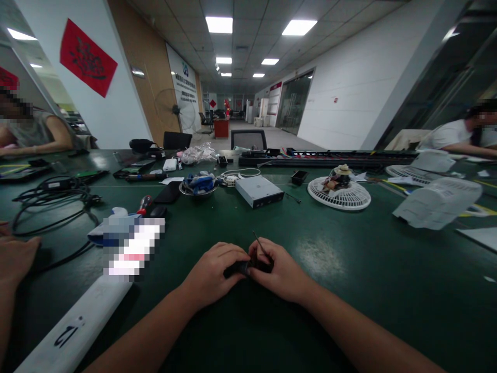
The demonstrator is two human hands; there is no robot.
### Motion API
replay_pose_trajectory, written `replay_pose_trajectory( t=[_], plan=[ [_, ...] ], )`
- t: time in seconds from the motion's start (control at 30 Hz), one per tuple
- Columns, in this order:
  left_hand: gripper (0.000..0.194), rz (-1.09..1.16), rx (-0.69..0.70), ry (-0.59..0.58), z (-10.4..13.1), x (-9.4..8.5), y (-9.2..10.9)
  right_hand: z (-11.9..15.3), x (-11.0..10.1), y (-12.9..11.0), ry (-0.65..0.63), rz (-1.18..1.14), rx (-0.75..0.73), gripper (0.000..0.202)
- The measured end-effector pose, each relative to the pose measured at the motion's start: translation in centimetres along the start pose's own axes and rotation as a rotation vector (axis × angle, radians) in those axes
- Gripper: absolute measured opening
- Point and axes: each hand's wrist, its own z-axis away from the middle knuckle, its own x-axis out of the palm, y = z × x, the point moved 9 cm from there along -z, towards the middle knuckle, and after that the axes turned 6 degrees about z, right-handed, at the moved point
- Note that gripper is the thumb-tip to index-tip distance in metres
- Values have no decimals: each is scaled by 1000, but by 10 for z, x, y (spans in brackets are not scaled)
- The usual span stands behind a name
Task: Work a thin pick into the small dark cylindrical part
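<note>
on the near side of the green table [373, 280]: small dark part [243, 268], in front of the wearer's body, between both hands.
left hand [213, 274]: narrow, thumb below and fingers over the part's left end; probably the steadying grip.
right hand [281, 269]: narrow too, thumb and fingers closed about the part's right end, with a thin dark rod [259, 242] rising from the grip. cannot tell whether rod is a tool or a piece of the part.
why two-handed: pinching from both sides likely stops so small a piece from turning, and brings its middle where both thumbs reach.
dark part, long axis: crosswise, left to right, roughly level. fingers hide its ends; cannot tell which is the front.
rod, direction: slants up and leftward out of the right fingers, tip away from the wearer.
optical drive [258, 191]: flat beyond the hands, near the metal bowl [189, 193]; set back, perhaps to leave elbow room.
white fan grille [353, 199]: lies flat, farther right, parts on top.
red-handled screwdriver [145, 203]: left of the bowl, within likely reach.
co-worker's hand [17, 254]: far left, well apart from the grip.
</note>
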Motion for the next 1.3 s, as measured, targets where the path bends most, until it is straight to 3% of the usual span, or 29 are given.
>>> replay_pose_trajectory(
  t=[0.23,0.63,0.83,1.07,1.3],
  plan=[
    [26,35,36,-23,0,3,4,0,4,5,-23,-42,68,42],
    [26,28,53,-35,1,2,9,0,7,32,-52,-377,284,50],
    [25,28,39,-61,1,4,8,2,6,37,-54,-343,306,48],
    [31,102,26,-134,2,11,11,1,-3,15,-77,78,87,46],
    [36,57,37,-104,2,11,11,2,4,30,-97,-208,251,47]
  ],
)
